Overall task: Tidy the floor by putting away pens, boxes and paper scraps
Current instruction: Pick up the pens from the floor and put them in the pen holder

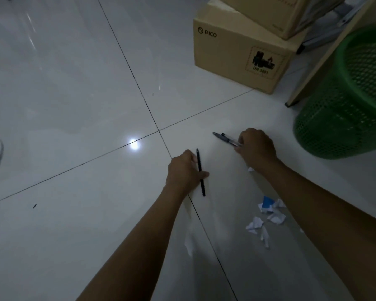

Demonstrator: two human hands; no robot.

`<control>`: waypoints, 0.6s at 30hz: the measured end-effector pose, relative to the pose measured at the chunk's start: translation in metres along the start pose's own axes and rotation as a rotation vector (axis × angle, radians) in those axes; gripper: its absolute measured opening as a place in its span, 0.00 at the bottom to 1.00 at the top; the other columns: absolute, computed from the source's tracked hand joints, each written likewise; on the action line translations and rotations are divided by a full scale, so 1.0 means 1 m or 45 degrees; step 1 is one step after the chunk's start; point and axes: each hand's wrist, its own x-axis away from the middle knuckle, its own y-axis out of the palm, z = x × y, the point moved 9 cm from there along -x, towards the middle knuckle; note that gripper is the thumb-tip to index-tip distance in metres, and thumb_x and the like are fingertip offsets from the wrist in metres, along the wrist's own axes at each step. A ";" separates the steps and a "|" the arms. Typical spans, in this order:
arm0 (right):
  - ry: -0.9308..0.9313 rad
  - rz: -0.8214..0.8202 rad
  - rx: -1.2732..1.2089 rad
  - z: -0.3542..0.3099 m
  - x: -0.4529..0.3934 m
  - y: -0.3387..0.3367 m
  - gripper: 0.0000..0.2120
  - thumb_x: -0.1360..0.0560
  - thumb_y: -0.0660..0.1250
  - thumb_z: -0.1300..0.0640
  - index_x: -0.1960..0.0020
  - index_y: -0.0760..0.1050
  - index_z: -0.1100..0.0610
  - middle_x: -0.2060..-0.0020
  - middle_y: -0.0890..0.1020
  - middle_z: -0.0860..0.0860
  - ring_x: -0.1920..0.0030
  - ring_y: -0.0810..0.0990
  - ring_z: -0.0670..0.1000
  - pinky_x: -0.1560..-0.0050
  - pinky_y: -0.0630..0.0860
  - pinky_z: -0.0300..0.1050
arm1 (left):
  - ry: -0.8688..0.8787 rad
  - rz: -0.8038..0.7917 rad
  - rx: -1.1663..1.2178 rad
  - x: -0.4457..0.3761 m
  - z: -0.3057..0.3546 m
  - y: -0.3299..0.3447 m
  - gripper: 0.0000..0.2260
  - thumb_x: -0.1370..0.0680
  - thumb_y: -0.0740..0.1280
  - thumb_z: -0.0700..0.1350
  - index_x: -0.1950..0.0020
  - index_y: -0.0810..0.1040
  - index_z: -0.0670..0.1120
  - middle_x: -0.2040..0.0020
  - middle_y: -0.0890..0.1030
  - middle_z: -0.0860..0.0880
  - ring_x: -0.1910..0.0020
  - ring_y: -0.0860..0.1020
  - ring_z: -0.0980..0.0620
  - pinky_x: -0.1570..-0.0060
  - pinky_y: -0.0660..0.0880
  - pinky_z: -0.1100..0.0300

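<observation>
The white tiled floor [74, 105] is filling the view, dark grout lines crossing just beyond the left grip. A green mesh basket [352, 94] is standing to the right of the right grip, near it but apart. Two cardboard boxes are sitting well beyond both grips: the lower box [237, 57], printed PICO, is resting on the floor, and the upper box [269, 11] is lying skewed across its top.

The left hand [182, 170] is curling its fingers round a black pen [200, 172], thumb pressing on the barrel; the pen is sticking out above and below this grip, its lower end pointing back toward the person. The right hand [256, 148] is closing on two pens [226, 139] held together, one dark, one clear-bodied, both jutting out leftward from the grip; whether they are touching the floor I cannot tell.

Torn paper scraps [267, 216], white with one blue piece, are lying on the floor nearer the person than the right grip, under that forearm. A small dark speck [34, 206] is lying far left of the left grip.
</observation>
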 end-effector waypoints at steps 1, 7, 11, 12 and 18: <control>0.019 -0.026 -0.029 -0.001 -0.001 0.002 0.14 0.25 0.72 0.52 0.48 0.80 0.62 0.49 0.82 0.58 0.49 0.81 0.58 0.47 0.80 0.53 | -0.004 0.013 0.040 0.001 0.000 0.001 0.23 0.34 0.83 0.52 0.48 0.74 0.48 0.52 0.81 0.48 0.57 0.79 0.49 0.65 0.71 0.60; 0.068 -0.081 -0.254 -0.006 -0.005 0.011 0.13 0.29 0.75 0.55 0.50 0.81 0.63 0.51 0.84 0.60 0.51 0.84 0.59 0.53 0.80 0.45 | -0.182 0.018 0.386 -0.001 -0.004 0.004 0.26 0.30 0.81 0.48 0.37 0.74 0.45 0.46 0.85 0.42 0.51 0.84 0.47 0.48 0.81 0.52; 0.087 -0.130 -0.296 -0.013 0.002 0.021 0.10 0.27 0.72 0.58 0.50 0.81 0.64 0.52 0.83 0.61 0.52 0.83 0.60 0.57 0.77 0.43 | -0.249 0.022 0.544 0.001 0.000 0.010 0.04 0.23 0.73 0.42 0.49 0.81 0.45 0.50 0.87 0.40 0.49 0.86 0.42 0.43 0.82 0.47; 0.095 -0.117 -0.309 -0.013 0.003 0.020 0.10 0.27 0.72 0.58 0.50 0.81 0.64 0.52 0.83 0.62 0.52 0.83 0.60 0.56 0.79 0.44 | -0.258 0.019 0.573 0.001 0.001 0.013 0.03 0.21 0.71 0.42 0.49 0.83 0.44 0.52 0.87 0.41 0.52 0.86 0.43 0.44 0.83 0.48; 0.169 0.012 -0.578 -0.014 0.003 0.001 0.13 0.27 0.74 0.56 0.48 0.84 0.65 0.51 0.85 0.60 0.49 0.84 0.58 0.45 0.81 0.48 | -0.239 0.024 0.796 0.001 0.014 0.019 0.11 0.18 0.67 0.45 0.48 0.85 0.39 0.61 0.84 0.46 0.73 0.81 0.61 0.66 0.80 0.66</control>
